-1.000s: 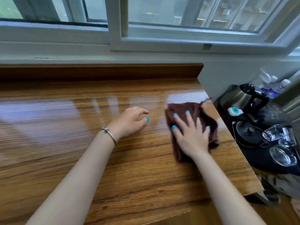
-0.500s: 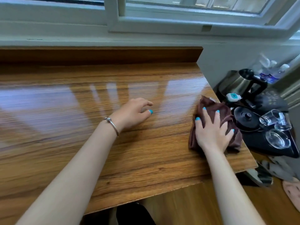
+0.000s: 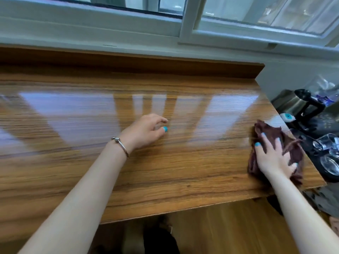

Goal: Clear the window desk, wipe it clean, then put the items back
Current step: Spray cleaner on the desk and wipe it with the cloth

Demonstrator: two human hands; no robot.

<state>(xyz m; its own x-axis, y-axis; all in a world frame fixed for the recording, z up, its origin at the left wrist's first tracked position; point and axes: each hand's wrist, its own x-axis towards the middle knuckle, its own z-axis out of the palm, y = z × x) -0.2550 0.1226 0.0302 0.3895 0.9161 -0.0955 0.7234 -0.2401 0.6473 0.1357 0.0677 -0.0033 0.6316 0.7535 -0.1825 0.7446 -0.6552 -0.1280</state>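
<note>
The wooden window desk is glossy and has nothing on it but my hands and a cloth. A dark brown cloth lies crumpled near the desk's right edge. My right hand presses flat on the cloth with fingers spread. My left hand rests on the desk's middle, fingers loosely curled, holding nothing. A bracelet circles my left wrist.
Right of the desk, lower down, a dark tray carries a steel kettle, glass cups and a small white-and-teal device. The window frame runs along the back. Wooden floor shows below the desk's front edge.
My right hand slid the cloth rightward from the desk's centre-right to its right edge. My left hand stayed in place on the desk.
</note>
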